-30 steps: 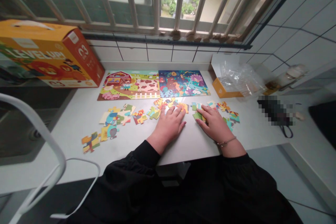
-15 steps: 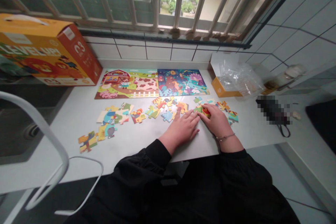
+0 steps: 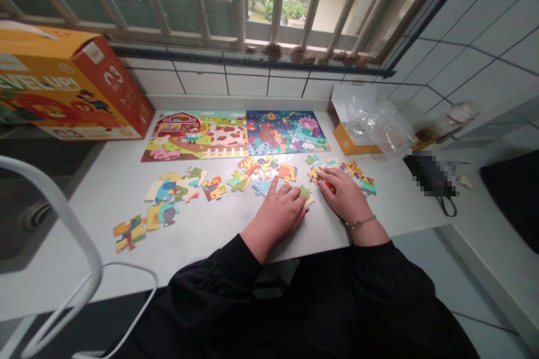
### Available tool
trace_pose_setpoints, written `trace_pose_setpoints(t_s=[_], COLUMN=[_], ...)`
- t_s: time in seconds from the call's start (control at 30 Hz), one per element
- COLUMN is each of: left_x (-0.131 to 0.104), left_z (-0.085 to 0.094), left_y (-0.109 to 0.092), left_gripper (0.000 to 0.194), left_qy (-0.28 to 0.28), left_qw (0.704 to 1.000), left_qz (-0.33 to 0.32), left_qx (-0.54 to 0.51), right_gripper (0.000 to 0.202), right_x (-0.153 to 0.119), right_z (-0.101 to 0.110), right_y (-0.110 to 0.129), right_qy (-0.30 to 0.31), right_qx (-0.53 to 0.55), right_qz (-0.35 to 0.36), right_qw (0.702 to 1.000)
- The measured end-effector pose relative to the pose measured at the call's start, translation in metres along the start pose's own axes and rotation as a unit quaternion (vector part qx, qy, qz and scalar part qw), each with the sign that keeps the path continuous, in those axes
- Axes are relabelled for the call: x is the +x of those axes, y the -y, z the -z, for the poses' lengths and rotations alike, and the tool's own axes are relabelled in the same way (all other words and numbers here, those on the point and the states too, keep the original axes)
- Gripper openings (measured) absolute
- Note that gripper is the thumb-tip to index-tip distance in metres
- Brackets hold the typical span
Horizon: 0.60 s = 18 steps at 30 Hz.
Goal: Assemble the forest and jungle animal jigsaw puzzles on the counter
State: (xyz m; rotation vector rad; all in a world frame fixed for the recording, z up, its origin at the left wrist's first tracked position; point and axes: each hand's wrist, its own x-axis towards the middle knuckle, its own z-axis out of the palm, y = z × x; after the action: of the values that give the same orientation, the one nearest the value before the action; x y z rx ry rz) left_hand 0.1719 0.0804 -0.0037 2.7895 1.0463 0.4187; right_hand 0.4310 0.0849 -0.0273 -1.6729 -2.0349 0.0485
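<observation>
My left hand (image 3: 281, 208) rests on the white counter, index finger stretched forward and the other fingers curled at the edge of a green puzzle piece (image 3: 307, 195). To its right, my right hand (image 3: 348, 195) bends its thumb and fingers over a red and yellow puzzle piece (image 3: 329, 185), mostly covered by them. A yellow patterned piece (image 3: 314, 174) lies by those fingertips. Just beyond my left index finger are a light blue piece (image 3: 261, 187) and an orange piece (image 3: 287, 173). Several joined pieces with a blue elephant (image 3: 165, 191) lie farther left.
Behind the pieces lie a farm picture board (image 3: 197, 136) and a dark forest picture board (image 3: 286, 132). An orange carton (image 3: 105, 87) stands left by the sink; an open box with clear plastic (image 3: 357, 146) is at the right. A white cable (image 3: 95, 258) curves at the left front.
The green piece has slid toward me with my left hand, away from my right fingers. The yellow patterned piece now shows by my right fingertips. The view has shifted slightly right.
</observation>
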Motion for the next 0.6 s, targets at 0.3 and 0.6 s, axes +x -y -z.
trace_pose_setpoints(t_s=[0.3, 0.6], left_x=[-0.001, -0.001], left_z=[-0.008, -0.012], left_y=[0.004, 0.003], left_gripper=[0.038, 0.045], left_qy=[0.007, 0.02], left_qw=[0.999, 0.999], left_qz=[-0.015, 0.005], left_qx=[-0.044, -0.047], right_gripper=[0.038, 0.036], right_x=[-0.009, -0.028], right_z=[0.004, 0.032], right_y=[0.02, 0.016], right_qy=[0.028, 0.014], right_qx=[0.037, -0.03], right_qz=[0.071, 0.018], right_qw=[0.996, 0.999])
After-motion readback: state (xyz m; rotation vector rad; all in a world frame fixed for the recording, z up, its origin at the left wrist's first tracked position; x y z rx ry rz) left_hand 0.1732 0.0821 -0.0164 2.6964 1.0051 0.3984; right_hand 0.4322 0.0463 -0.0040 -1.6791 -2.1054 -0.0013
